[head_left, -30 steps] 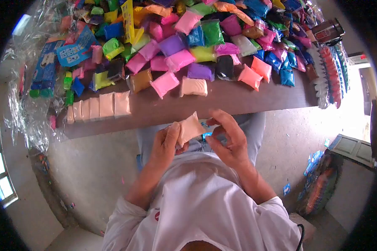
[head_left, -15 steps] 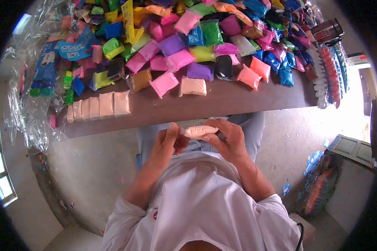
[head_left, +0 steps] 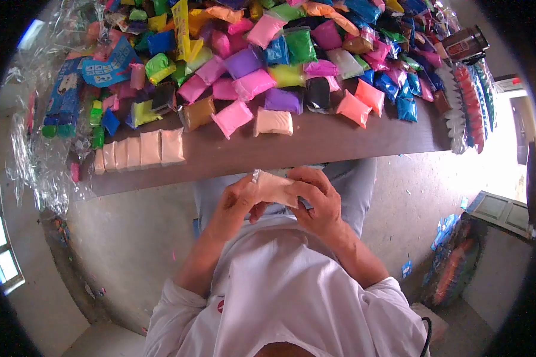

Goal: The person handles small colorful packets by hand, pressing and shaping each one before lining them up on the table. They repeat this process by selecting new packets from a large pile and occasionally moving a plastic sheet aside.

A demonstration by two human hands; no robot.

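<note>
Between my two hands, just off the table's near edge, is a peach-coloured clay packet [head_left: 273,188] in clear wrapping, its broad face turned up. My left hand [head_left: 239,199] grips the packet's left end, its fingers partly hidden beneath. On the right end, my right hand [head_left: 315,199] is closed with thumb and fingers pinching it. A row of several similar peach packets [head_left: 150,147] stands at the table's left front. Another peach packet [head_left: 274,122] lies alone near the middle of the table.
Many colourful packets are heaped over the back of the brown table [head_left: 339,143]. Crumpled clear plastic [head_left: 27,149] hangs at the left edge. A dark mug-like container [head_left: 466,44] and strips of scalloped packets [head_left: 467,107] are at the right.
The peach packet has turned from edge-on to showing its broad face. My right hand has shifted its fingers on it, and my left hand has closed in around its end.
</note>
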